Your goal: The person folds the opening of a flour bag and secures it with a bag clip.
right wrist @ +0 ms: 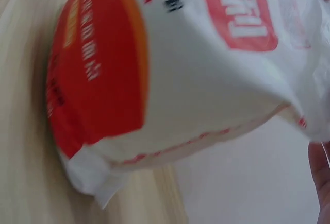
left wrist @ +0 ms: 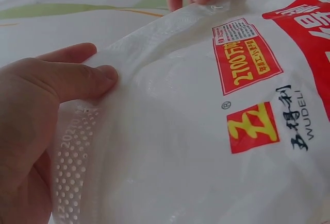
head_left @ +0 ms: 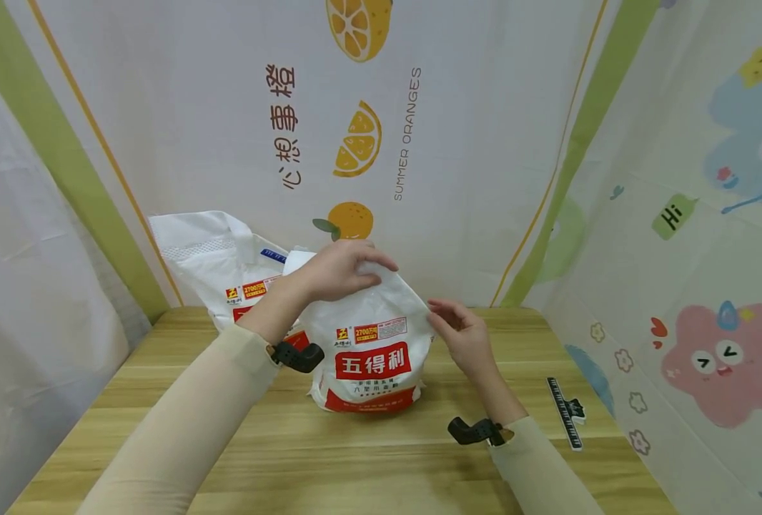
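Observation:
A white flour bag with red print and Chinese lettering stands upright on the wooden table, its upper part soft and creased. My left hand reaches across its top. In the left wrist view, the left thumb lies on the front of the bag's upper edge with fingers behind, pinching the plastic beside a dotted strip. At the upper right edge, my right hand pinches the bag between thumb and fingers. The right wrist view shows the bag's lower side and bottom corner; the right hand is mostly cut off there.
Behind and left of this bag, a second, similar white bag leans leftward, partly hidden by my left arm. A black-and-white clip lies on the table at the right. Printed curtains hang behind and along both sides.

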Tool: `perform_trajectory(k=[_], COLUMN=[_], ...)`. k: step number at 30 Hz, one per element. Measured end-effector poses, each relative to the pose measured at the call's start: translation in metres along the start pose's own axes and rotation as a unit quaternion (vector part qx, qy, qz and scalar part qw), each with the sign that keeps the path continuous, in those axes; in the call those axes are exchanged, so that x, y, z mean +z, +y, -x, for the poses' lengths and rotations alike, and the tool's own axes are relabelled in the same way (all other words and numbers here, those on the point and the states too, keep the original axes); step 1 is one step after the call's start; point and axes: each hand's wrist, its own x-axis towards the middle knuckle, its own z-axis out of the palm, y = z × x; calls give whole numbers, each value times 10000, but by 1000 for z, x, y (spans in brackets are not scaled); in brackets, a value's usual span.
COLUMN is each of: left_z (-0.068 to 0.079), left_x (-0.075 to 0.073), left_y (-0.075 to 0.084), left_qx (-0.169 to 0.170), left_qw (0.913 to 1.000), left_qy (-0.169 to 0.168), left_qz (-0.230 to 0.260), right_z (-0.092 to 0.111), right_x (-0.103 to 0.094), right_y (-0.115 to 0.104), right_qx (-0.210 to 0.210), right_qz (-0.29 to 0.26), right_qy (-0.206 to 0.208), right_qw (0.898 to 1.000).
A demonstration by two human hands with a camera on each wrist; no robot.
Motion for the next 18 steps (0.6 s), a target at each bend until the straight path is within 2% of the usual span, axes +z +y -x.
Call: perform_trajectory(k=[6,10,14,18], left_z=[0,-1,-3,-3], left_x=[1,0,-1,-3], left_y=[-3,-3,1,5], left_qx=[153,209,64,-139], left_qw=[9999,9995,9986,9984], left_qy=[50,62,-1,-171], left_qz=[-20,-236,-518,-513], right_z=[-5,-6,-8,-10], right_x=[5,6,7,9], right_y=[-12,-15,-16,-19], right_qx=[-162,-200,-137,-135], right_qz=[-93,-45,138,211], right_qy=[-58,-40,-80,-197], right_qw=[9998,9998,9998,9995])
